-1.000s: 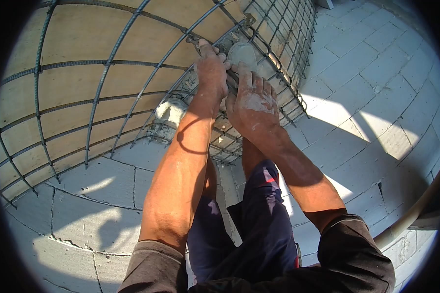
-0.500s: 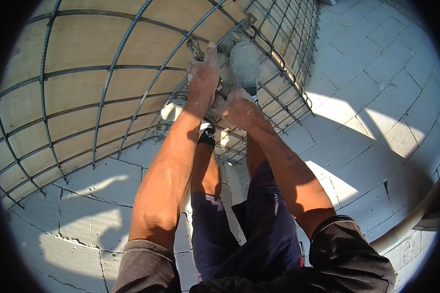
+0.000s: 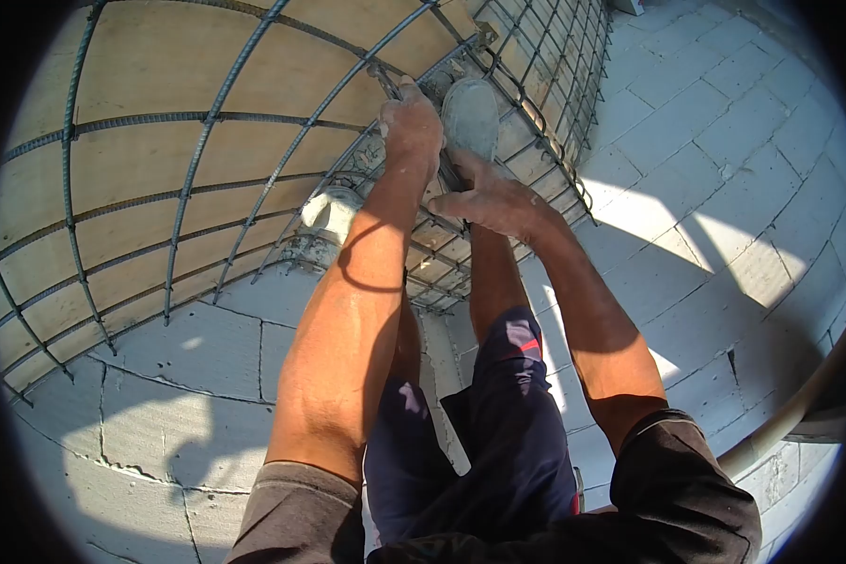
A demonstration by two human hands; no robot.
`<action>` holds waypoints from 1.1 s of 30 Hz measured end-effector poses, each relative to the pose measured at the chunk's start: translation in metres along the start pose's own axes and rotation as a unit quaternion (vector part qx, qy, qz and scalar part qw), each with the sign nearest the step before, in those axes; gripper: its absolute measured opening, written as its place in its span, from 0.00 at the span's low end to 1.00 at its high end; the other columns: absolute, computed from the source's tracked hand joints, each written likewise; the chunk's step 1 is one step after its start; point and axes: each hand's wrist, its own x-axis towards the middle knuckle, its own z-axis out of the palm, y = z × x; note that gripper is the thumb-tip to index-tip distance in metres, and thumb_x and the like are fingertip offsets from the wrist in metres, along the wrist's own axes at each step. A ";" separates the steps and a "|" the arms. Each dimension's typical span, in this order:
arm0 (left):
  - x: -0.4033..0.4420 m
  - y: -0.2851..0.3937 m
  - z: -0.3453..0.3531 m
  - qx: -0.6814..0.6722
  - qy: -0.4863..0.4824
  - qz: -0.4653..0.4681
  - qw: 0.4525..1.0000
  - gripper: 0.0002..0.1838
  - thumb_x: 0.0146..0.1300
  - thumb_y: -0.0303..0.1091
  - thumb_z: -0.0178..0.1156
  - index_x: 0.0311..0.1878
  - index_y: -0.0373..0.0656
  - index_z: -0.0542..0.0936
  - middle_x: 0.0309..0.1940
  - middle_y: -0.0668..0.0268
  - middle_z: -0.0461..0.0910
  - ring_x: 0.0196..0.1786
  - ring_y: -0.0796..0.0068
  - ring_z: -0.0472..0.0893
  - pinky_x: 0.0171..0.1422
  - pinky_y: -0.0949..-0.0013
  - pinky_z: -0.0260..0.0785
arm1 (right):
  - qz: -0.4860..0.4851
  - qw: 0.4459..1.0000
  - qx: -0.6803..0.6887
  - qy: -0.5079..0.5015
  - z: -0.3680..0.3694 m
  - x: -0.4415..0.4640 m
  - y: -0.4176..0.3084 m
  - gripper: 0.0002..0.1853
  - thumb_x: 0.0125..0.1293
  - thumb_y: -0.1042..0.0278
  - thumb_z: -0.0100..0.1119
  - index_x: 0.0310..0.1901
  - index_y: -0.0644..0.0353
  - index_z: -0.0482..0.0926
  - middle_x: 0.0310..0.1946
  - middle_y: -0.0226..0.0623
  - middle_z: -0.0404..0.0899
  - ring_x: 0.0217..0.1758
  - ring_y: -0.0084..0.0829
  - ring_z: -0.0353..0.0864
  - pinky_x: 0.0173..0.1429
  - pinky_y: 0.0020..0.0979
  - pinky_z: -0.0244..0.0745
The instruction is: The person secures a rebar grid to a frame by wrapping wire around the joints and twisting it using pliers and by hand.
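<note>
My left hand [image 3: 411,130] is closed around a dark metal tool [image 3: 383,79]; its end pokes out beyond the fingers beside the rebar mesh [image 3: 209,120], and its exact kind is hidden by my grip. Just below and to the right, my right hand [image 3: 503,199] has its thumb and fingers apart. A dark bar-like piece [image 3: 453,175] shows between the two hands; whether my right fingers touch it I cannot tell. A dusty grey shoe [image 3: 471,117] is planted on the bars right above my right hand.
Tan panels [image 3: 150,85] lie behind the mesh on the left. A denser bar cage [image 3: 559,56] stands at upper right, its bent bar ends sticking out near my right hand. Pale block flooring [image 3: 686,188] surrounds it. A thick hose or pipe [image 3: 780,423] curves at the right edge.
My right hand has opened from a closed grip and shifted down and right. My left hand moved slightly right and up, still closed. The view shifted a little.
</note>
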 end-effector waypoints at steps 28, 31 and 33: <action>0.007 0.011 -0.050 -0.279 -0.354 -0.048 0.892 0.17 0.76 0.51 0.54 0.43 0.45 0.75 0.29 0.71 0.76 0.36 0.71 0.82 0.48 0.61 0.82 | 0.136 0.923 0.330 -0.140 -0.011 0.017 -0.017 0.32 0.70 0.35 0.57 0.42 0.66 0.81 0.28 0.34 0.80 0.31 0.31 0.83 0.39 0.34 0.84; 0.010 0.010 -0.051 -0.295 -0.362 -0.045 0.883 0.18 0.76 0.52 0.53 0.40 0.46 0.73 0.27 0.70 0.74 0.33 0.72 0.80 0.43 0.60 0.81 | 0.142 0.925 0.320 -0.146 -0.013 0.013 -0.027 0.31 0.73 0.37 0.54 0.44 0.66 0.81 0.30 0.36 0.81 0.32 0.30 0.84 0.40 0.32 0.85; 0.011 0.011 -0.048 -0.303 -0.356 -0.049 0.883 0.18 0.77 0.52 0.51 0.38 0.46 0.71 0.25 0.71 0.71 0.28 0.73 0.75 0.38 0.60 0.78 | 0.138 0.939 0.294 -0.114 -0.010 0.012 -0.033 0.31 0.73 0.38 0.53 0.47 0.68 0.80 0.33 0.39 0.81 0.35 0.33 0.84 0.42 0.34 0.85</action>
